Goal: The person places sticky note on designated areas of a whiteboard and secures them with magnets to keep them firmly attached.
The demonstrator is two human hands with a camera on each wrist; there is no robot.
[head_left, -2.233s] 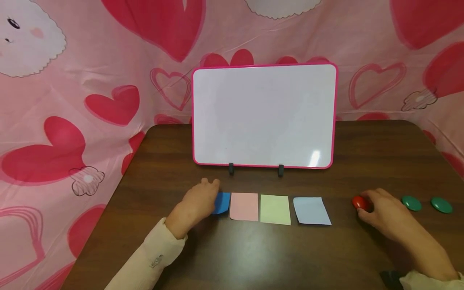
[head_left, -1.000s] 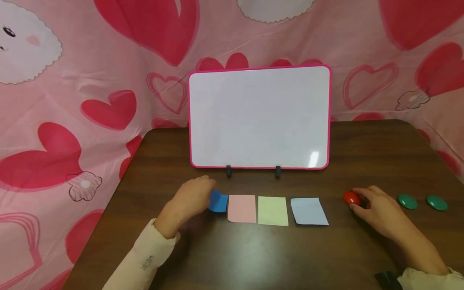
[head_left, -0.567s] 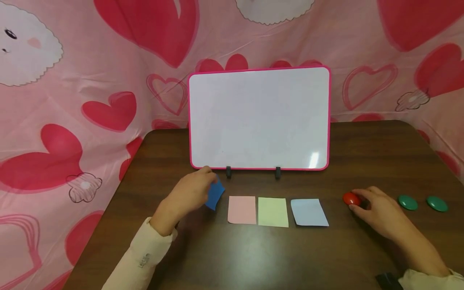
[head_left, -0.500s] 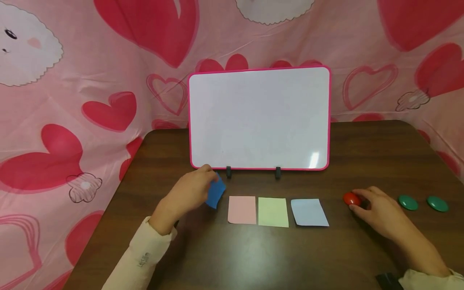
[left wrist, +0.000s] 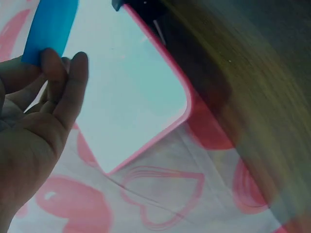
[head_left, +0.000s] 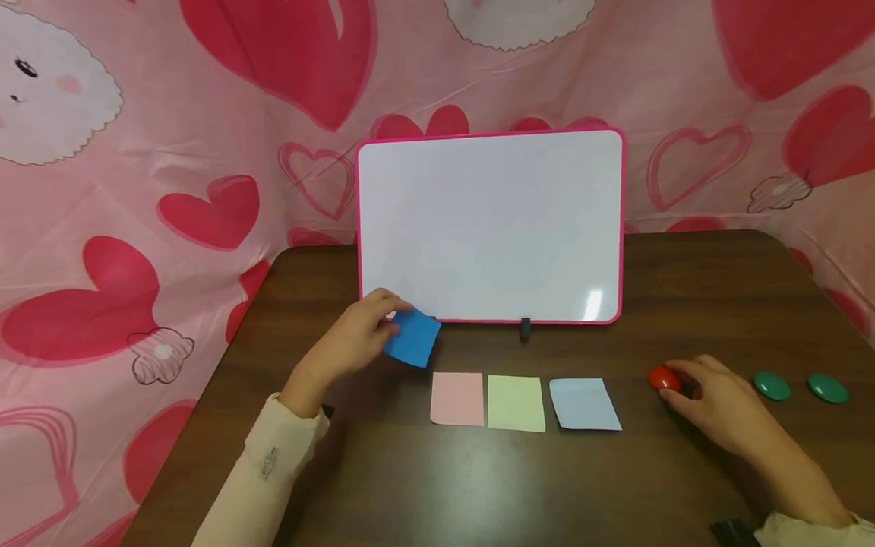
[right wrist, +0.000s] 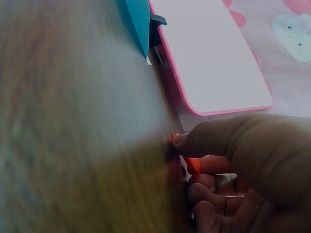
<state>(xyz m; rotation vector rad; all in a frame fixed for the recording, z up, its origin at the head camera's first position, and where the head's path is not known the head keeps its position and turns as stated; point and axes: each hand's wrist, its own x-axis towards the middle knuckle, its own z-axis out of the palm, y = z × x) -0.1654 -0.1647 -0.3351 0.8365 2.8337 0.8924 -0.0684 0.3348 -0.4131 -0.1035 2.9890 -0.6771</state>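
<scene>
My left hand (head_left: 355,332) pinches a blue sticky note (head_left: 414,338) by its left side, raised off the table in front of the whiteboard's lower left edge. In the left wrist view the same blue sticky note (left wrist: 51,29) sits between thumb and fingertips. My right hand (head_left: 721,399) holds a glossy red round magnet (head_left: 664,377) between thumb and index finger, low at the table. The right wrist view shows only slivers of the red magnet (right wrist: 193,165) behind the thumb. Upright on black feet stands the whiteboard (head_left: 490,224) with a pink frame.
In a row on the dark wooden table (head_left: 437,486) lie a pink note (head_left: 457,399), a pale green note (head_left: 516,403) and a light blue note (head_left: 585,404). Two green magnets (head_left: 772,385) lie right of my right hand. A pink heart-print cloth (head_left: 205,99) hangs behind.
My left hand has lifted the blue sticky note off the table, from beside the pink note up toward the whiteboard, turning its face to view. The right hand keeps its grip on the red magnet.
</scene>
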